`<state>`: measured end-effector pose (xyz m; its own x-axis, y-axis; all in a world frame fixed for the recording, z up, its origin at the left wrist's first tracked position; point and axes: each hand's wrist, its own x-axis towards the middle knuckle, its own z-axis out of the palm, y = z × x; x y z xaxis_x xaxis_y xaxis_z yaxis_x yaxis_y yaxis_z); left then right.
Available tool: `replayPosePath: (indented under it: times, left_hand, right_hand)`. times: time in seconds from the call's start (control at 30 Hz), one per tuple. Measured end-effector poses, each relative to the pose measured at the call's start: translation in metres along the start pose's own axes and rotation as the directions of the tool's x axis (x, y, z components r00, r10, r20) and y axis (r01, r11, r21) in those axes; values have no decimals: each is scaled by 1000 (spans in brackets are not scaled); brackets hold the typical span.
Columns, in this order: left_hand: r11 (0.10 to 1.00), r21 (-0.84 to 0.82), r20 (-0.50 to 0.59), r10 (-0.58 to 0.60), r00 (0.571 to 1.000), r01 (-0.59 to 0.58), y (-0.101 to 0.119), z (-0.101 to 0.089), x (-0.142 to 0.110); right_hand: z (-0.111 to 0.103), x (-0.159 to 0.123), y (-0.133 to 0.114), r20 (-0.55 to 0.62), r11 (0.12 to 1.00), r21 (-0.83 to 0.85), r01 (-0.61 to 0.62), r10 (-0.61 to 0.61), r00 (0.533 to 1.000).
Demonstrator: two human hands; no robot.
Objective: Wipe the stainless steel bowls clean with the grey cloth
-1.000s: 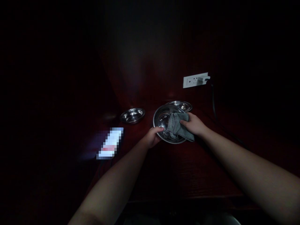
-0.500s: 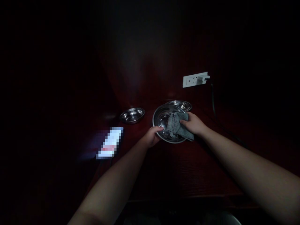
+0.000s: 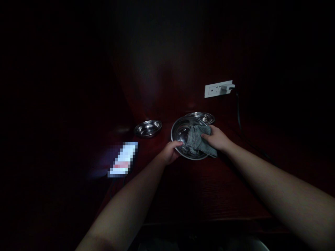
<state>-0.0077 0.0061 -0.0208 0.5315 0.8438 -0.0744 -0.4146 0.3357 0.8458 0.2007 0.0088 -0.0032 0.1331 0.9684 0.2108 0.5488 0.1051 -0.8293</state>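
A shiny metal bowl (image 3: 180,126) is tilted toward me above the dark red table. My left hand (image 3: 171,152) grips its lower left rim, thumb over the inside and fingers hidden underneath. A grey-green cloth (image 3: 200,139) lies bunched in the right half of the bowl and hangs over its rim. My right hand (image 3: 217,137) is closed on this cloth at the bowl's right side, thumb on top; its other fingers are mostly hidden.
Behind the held bowl, another metal bowl (image 3: 201,116) is partly covered. A further metal bowl (image 3: 148,129) stands to the left. A lit, blurred-out phone-like screen (image 3: 123,159) is at the table's left. A wall socket (image 3: 218,89) holds a plug with a dark cable (image 3: 238,111).
Almost nothing differs; both hands, the bowl and the cloth keep the same positions. The whole view has shifted very slightly and looks a little darker.
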Motion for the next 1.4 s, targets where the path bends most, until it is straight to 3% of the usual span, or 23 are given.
replayPosePath:
  times: [1.4]
  left_hand:
    - [1000,-3,36,13,999,-13,-1,-2,0]
  right_hand:
    - [1,3,4,4,1000,9,3,-3,1000]
